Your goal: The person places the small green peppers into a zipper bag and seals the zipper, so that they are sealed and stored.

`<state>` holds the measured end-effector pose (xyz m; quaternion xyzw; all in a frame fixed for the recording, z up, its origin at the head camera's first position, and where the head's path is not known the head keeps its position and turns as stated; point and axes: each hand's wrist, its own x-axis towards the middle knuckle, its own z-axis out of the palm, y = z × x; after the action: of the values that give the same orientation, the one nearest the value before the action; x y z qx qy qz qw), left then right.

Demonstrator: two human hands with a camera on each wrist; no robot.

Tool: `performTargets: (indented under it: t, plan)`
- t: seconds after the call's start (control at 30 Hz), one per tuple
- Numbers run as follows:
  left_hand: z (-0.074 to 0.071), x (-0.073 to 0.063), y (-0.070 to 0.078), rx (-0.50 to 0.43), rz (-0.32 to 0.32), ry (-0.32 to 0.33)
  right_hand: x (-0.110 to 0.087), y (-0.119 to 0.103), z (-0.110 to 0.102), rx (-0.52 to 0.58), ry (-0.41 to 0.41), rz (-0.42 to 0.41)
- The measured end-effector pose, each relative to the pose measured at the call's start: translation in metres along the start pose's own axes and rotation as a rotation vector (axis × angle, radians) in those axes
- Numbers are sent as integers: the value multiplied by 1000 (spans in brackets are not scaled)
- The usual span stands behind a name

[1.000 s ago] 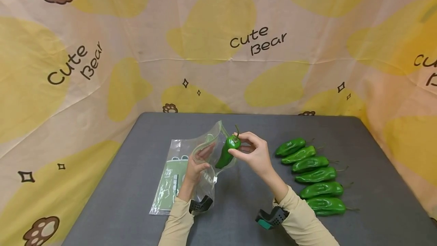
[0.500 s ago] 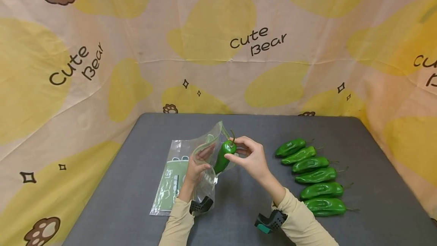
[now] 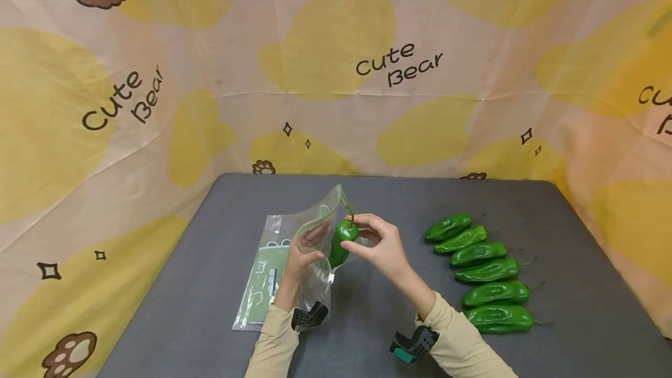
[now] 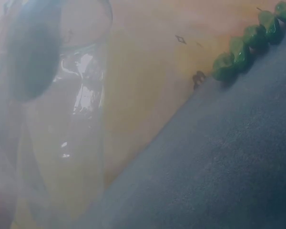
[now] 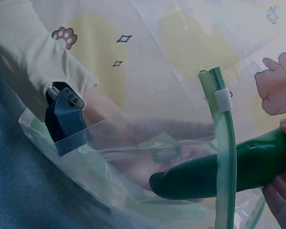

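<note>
My right hand (image 3: 383,247) pinches a green pepper (image 3: 343,245) near its stem end, stem up. In the right wrist view the pepper (image 5: 257,152) passes the green zip edge (image 5: 226,167), its tip inside a clear zip bag (image 5: 148,162). My left hand (image 3: 300,261) grips this bag from the left, thumb on the near side, fingers seen through the plastic; the mouth gapes toward the right hand. A white slider (image 3: 331,277) sits at the near end of the zip. In the left wrist view, hazy plastic (image 4: 81,119) covers the left side, a dark green shape (image 4: 35,52) behind it.
A flat clear bag with a green print (image 3: 259,287) lies on the grey table (image 3: 220,238) left of my left hand. Several green peppers (image 3: 496,293) lie in a row on the right, stems pointing right. A patterned cloth (image 3: 325,74) hangs behind the table.
My right hand has moved left and slightly down, taking the pepper deeper into the bag's mouth. The left hand and the bag stay nearly still.
</note>
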<state>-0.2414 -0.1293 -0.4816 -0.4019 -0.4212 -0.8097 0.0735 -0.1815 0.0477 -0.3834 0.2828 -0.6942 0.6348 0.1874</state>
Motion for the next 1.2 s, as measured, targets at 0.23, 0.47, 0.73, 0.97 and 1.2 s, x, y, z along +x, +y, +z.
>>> performTargets:
  t: [0.23, 0.47, 0.73, 0.97, 1.2]
  plan:
    - [3, 0, 2, -9, -10, 6, -3, 0, 3, 15, -38, 74]
    - [3, 1, 3, -8, -1, 0, -4, -3, 5, 25, -84, 128]
    - [2, 2, 2, -15, 5, -22, -4, -2, 7, -9, -108, 132]
    - [1, 3, 2, 8, 22, -43, -4, -1, 8, -3, -104, 137]
    - [1, 4, 2, 2, 32, -34, -4, 2, 8, 30, -119, 117]
